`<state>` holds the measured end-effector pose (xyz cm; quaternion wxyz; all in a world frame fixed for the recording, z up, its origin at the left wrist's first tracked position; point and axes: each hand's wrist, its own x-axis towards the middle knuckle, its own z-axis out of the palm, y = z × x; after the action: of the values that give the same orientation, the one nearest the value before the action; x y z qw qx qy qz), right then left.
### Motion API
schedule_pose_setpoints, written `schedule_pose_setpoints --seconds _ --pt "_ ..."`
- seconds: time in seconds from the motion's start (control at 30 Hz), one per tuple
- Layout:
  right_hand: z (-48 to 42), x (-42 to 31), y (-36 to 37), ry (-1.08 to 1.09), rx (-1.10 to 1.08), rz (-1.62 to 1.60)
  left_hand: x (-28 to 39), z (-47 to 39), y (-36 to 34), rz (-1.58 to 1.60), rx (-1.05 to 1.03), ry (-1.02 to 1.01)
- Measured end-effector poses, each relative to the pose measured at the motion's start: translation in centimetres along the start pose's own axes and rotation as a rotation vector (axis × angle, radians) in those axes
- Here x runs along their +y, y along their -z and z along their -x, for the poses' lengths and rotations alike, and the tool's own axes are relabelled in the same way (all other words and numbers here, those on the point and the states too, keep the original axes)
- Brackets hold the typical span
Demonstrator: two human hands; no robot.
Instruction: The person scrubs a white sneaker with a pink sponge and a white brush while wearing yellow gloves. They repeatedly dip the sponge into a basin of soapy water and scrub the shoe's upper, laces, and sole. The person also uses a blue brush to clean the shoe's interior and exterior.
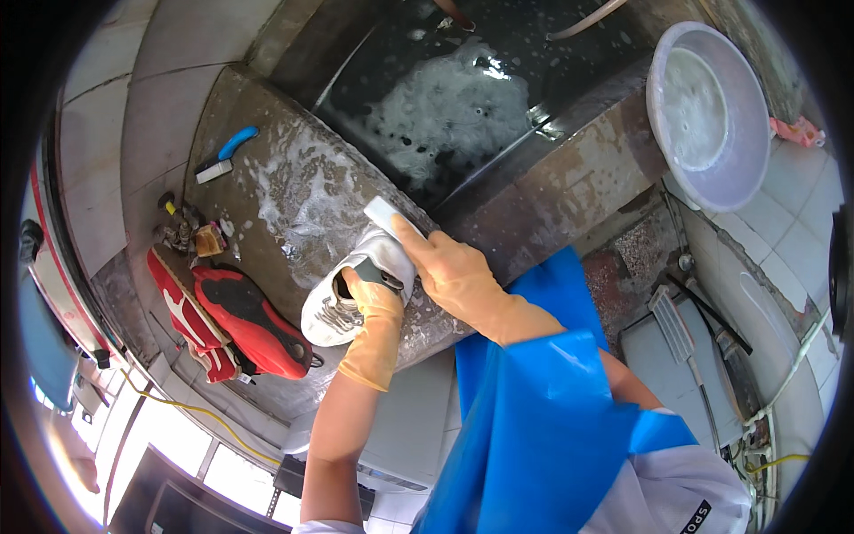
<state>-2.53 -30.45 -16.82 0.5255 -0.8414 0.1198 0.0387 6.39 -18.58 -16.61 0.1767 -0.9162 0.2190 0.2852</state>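
A white lace-up sneaker is held on the wet, suds-streaked ledge. My left hand, in a pale orange rubber glove, grips it at the ankle opening, some fingers inside the collar. In the same kind of glove, my right hand grasps a white hand-held scrubber against the shoe's heel end. The scrubber's underside is hidden, so bristles cannot be made out. To the left lie red shoes, one showing its black and red sole, the other on its side.
A blue-handled brush lies on the ledge near small scraps. Beyond the ledge is a basin of foamy water with hoses. A pale plastic tub holds cloudy liquid. My blue apron hangs by the ledge.
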Motion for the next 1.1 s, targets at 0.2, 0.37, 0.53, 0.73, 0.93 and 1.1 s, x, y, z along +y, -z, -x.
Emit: schedule_pose_setpoints --seconds 0.2,0.37,0.53,0.73,0.93,1.1 --pt "4.8 0.5 0.9 -0.145 -0.178 0.040 -1.4 0.5 -3.8 -0.305 0.135 -0.168" --pt "-2.2 2.1 -0.3 -0.075 -0.082 -0.360 -2.1 0.8 -4.4 -0.251 -0.043 -0.078" --pt "-0.8 1.8 1.2 -0.198 -0.182 -0.445 -2.8 1.2 -6.9 -0.326 0.031 -0.114" --pt "1.0 2.1 1.5 -0.220 -0.157 -0.513 -5.5 1.6 -16.2 -1.534 0.230 -0.196" --pt "-4.1 1.0 0.7 -0.160 -0.238 -0.378 -5.7 1.8 -18.2 -1.784 0.267 -0.183" --pt "3.7 0.6 0.5 -0.210 -0.035 -0.442 -5.9 2.5 -17.6 -1.292 0.214 -0.149"
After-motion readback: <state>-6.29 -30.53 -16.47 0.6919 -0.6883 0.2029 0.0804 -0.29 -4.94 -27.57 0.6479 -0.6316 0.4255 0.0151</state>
